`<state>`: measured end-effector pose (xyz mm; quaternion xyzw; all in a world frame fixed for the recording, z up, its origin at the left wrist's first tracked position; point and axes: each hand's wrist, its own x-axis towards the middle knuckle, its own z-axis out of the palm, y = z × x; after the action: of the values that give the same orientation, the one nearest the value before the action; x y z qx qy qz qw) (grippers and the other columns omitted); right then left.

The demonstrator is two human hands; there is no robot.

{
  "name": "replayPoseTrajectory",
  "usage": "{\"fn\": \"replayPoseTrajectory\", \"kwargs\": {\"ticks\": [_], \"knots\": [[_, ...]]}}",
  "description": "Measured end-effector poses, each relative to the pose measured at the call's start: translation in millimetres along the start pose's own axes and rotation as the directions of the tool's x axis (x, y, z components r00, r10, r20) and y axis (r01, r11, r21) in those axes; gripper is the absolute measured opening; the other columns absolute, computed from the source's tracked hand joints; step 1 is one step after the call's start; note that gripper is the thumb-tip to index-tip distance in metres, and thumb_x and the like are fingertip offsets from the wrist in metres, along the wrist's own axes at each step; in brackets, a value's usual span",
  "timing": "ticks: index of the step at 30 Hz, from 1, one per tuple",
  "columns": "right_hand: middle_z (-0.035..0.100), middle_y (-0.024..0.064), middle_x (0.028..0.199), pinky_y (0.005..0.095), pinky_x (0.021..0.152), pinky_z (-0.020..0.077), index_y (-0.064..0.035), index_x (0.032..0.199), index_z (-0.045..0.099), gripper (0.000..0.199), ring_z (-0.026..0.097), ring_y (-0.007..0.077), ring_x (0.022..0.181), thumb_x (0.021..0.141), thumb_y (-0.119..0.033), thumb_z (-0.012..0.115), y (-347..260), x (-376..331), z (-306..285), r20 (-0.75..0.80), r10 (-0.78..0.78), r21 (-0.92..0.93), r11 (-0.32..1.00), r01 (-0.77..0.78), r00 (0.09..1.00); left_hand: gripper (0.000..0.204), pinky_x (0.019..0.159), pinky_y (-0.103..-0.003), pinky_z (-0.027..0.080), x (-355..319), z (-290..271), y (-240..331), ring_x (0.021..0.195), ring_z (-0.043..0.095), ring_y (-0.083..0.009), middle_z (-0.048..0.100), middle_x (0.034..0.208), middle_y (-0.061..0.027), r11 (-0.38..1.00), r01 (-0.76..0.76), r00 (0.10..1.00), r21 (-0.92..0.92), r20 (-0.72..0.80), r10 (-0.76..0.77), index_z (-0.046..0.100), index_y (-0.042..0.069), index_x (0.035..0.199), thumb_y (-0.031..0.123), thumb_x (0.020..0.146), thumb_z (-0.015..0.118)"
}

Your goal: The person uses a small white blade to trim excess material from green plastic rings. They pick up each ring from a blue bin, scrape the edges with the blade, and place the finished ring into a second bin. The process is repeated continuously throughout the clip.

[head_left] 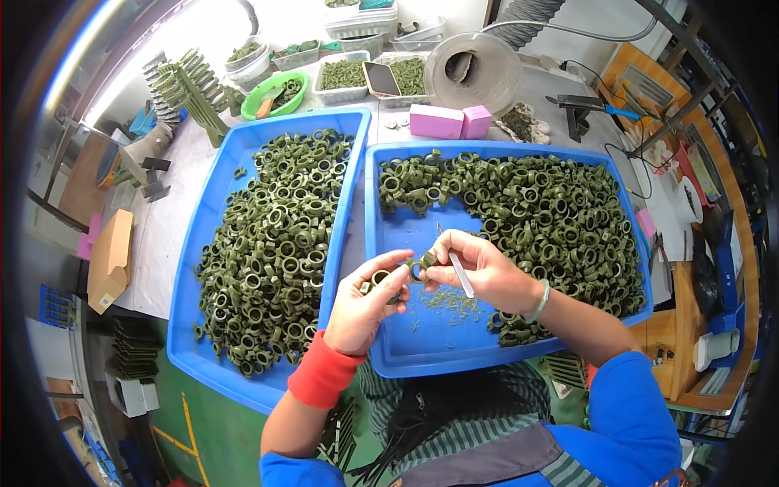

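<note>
Head view: one ring (428,260) is clamped between the fingers of the left hand (367,299) and right hand (485,272), over the right tray (406,345), near its left edge. Another ring (378,277) is gripped in the left fingers, a blade (462,277) in the right. Loose rings (552,223) are heaped along the tray's far and right edges.

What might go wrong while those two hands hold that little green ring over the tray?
The thin metal tool in the right hand is close to the left hand, so a slip might poke a finger. The green ring is small and might drop into the right-hand blue tray. Also, the phone lies tilted on the tubs, so a bump might make it slide.
</note>
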<state>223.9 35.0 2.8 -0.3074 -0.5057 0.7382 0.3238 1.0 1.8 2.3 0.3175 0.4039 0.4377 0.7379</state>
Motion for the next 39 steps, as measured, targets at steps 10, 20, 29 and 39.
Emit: {"fn": "replayPoseTrajectory", "kwargs": {"ticks": [10, 20, 29, 39], "knots": [[0.064, 0.0071, 0.107, 0.0281, 0.083, 0.0565, -0.0034, 0.109, 0.050, 0.017, 0.069, 0.0150, 0.095, 0.098, -0.006, 0.063, -4.2, -11.4, 12.4, -0.127, -0.073, -0.158, 0.986, 0.053, 0.989, 0.019, 0.061, -0.023, 0.048, -2.0, 3.5, -3.5, 0.071, 0.060, -0.0094, 0.067, 0.086, -0.0043, 0.968, -0.130, 0.990, 0.212, -0.019, 0.138, 0.066, -0.001, 0.111, 0.007, 0.095, 0.068], [0.066, 0.0101, 0.108, 0.0280, 0.079, 0.0581, -0.0007, 0.112, 0.050, 0.023, 0.069, 0.0145, 0.094, 0.096, -0.003, 0.066, 6.9, -11.4, 15.6, -0.152, -0.283, -0.188, 0.949, 0.254, 0.947, 0.019, 0.064, -0.021, 0.049, -0.6, 2.6, -7.6, 0.073, 0.060, -0.0068, 0.068, 0.091, -0.0034, 0.849, -0.349, 0.936, 0.398, 0.096, 0.339, 0.067, -0.001, 0.108, -0.001, 0.089, 0.071], [0.064, 0.0073, 0.105, 0.0272, 0.083, 0.0577, -0.0008, 0.108, 0.050, 0.022, 0.068, 0.0129, 0.098, 0.094, 0.000, 0.066, 5.3, -14.7, 18.0, -0.137, -0.276, -0.266, 0.935, 0.233, 0.951, 0.020, 0.066, -0.021, 0.051, -2.3, 3.3, -7.0, 0.077, 0.060, -0.0065, 0.065, 0.101, -0.0031, 0.877, -0.352, 0.936, 0.327, 0.100, 0.338, 0.067, 0.001, 0.111, -0.001, 0.091, 0.070], [0.065, 0.0020, 0.093, 0.0223, 0.071, 0.0525, 0.0007, 0.114, 0.061, 0.022, 0.065, 0.0061, 0.083, 0.094, -0.004, 0.068, 4.0, -16.1, 28.5, -0.177, -0.191, -0.166, 0.973, 0.162, 0.966, 0.023, 0.075, -0.028, 0.054, -4.0, 9.0, -7.5, 0.084, 0.067, -0.0172, 0.067, 0.100, -0.0093, 0.471, -0.584, 0.741, 0.661, 0.197, 0.642, 0.070, 0.000, 0.101, -0.008, 0.080, 0.075]]}}
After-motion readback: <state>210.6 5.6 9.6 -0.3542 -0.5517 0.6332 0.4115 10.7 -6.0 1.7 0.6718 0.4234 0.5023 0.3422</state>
